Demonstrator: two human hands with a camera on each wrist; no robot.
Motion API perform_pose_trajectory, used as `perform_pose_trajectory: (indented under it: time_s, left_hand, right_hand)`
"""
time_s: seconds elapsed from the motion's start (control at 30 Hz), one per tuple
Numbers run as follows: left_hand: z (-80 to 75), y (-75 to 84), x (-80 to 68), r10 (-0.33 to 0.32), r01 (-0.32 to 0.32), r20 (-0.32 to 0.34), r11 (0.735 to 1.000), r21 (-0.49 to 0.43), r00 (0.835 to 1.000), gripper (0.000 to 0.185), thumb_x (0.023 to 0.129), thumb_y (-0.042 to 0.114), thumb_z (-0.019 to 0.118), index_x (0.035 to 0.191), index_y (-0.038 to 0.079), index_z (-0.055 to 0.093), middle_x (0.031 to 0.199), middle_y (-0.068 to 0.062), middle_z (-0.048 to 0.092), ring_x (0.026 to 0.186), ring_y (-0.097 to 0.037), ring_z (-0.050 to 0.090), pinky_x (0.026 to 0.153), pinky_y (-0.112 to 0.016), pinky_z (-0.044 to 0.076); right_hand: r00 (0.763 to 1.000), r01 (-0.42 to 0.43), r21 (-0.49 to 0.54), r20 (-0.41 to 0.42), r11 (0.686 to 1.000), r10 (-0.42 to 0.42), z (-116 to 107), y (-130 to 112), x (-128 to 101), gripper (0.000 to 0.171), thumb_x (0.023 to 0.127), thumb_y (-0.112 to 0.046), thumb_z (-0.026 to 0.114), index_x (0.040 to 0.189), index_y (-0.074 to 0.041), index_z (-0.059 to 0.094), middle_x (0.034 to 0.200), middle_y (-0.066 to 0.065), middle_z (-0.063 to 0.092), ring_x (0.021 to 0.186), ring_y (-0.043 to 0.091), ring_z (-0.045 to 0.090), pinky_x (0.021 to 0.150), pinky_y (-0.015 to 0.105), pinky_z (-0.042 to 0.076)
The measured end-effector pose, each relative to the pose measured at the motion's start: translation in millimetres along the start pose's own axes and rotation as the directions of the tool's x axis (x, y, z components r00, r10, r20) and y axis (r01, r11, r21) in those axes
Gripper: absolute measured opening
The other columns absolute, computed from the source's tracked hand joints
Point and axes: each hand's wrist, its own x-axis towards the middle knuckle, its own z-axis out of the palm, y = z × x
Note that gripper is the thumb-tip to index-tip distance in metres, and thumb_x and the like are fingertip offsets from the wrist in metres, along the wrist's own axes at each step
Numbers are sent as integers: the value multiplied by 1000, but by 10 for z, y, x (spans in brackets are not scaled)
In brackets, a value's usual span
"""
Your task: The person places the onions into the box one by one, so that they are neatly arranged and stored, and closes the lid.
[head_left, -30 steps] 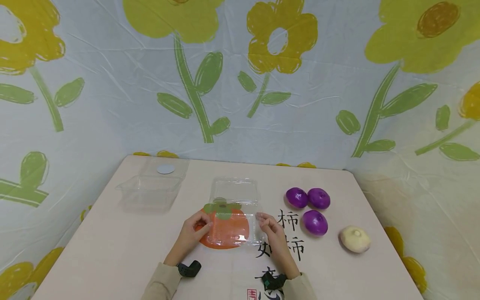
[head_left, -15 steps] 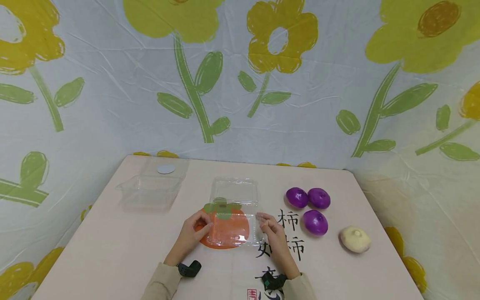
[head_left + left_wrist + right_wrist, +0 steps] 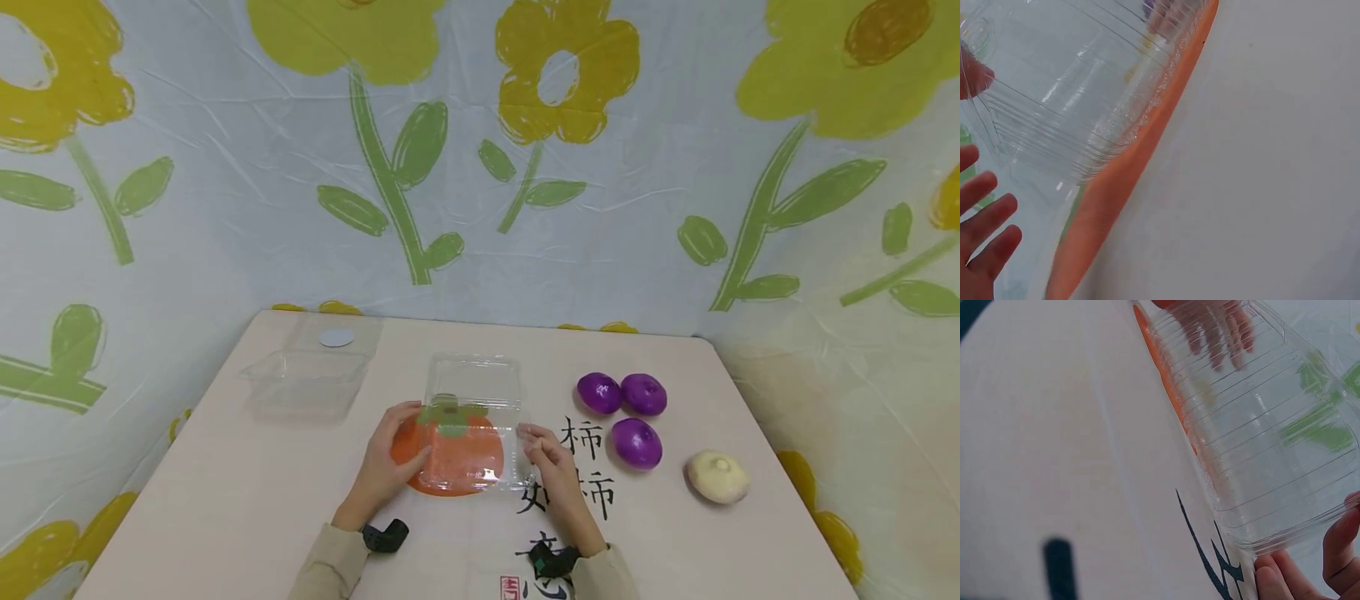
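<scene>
A clear plastic clamshell box [image 3: 465, 454] stands with its lid [image 3: 474, 383] raised behind it, over an orange persimmon print on the tabletop. At the box's left side is my left hand [image 3: 382, 467]; its fingers are spread apart, and the thumb lies at the box's edge. In the left wrist view those spread fingers [image 3: 991, 219] stand off the plastic. My right hand [image 3: 557, 471] pinches the right edge of the box with bent fingers. In the right wrist view its fingers [image 3: 1342, 550] sit at the box's rim and corner.
Back left stands another clear plastic container [image 3: 307, 383] with its lid up. Several vegetables lie to the right: three shiny purple onions [image 3: 636, 443] and a pale round bulb-like vegetable [image 3: 717, 477]. Black characters [image 3: 581, 437] are printed on the table [image 3: 225, 500].
My left hand has loosened from its pinch on the box's left edge, and its fingers have spread and moved back. The right hand keeps its place. The head view has shifted slightly.
</scene>
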Motion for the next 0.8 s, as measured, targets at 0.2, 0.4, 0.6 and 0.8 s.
perform_pose_trajectory:
  time_s: [0.2, 0.4, 0.6, 0.8]
  left_hand:
    - [-30, 47, 39, 43, -52, 118, 996, 69, 992, 64, 82, 7, 79, 140, 3, 52, 151, -15, 44, 140, -33, 38, 117, -29, 28]
    - [-81, 87, 43, 11, -40, 245, 993, 115, 970, 75, 84, 22, 78, 149, 9, 43, 160, -7, 33, 149, -29, 23, 110, -65, 29]
    - [-100, -7, 2, -6, -14, 306, 998, 63, 952, 88, 82, 26, 81, 155, 15, 34, 163, -7, 25, 151, -29, 15, 110, -68, 27]
    - [-68, -75, -56, -42, 46, 307, 999, -5, 951, 91, 79, 19, 82, 155, 11, 33, 163, -13, 21, 150, -37, 15, 106, -70, 31]
  right_hand:
    - [1000, 2, 18, 3, 1000, -2, -2, -16, 10, 31, 102, -12, 52, 77, 6, 51, 139, 13, 56, 134, 31, 46, 107, 25, 36]
    - [1000, -17, 61, 5, 998, 17, -3, -19, 3, 31, 102, -12, 52, 78, 7, 51, 140, 12, 54, 136, 29, 44, 104, 20, 36]
    - [1000, -19, 43, 3, 999, 19, -3, -19, -2, 30, 102, -14, 52, 80, 7, 51, 140, 11, 55, 136, 29, 45, 109, 31, 35]
    - [1000, -5, 34, 2, 999, 5, -6, 4, -1, 28, 102, -11, 51, 80, 6, 51, 140, 14, 55, 135, 32, 45, 113, 48, 31]
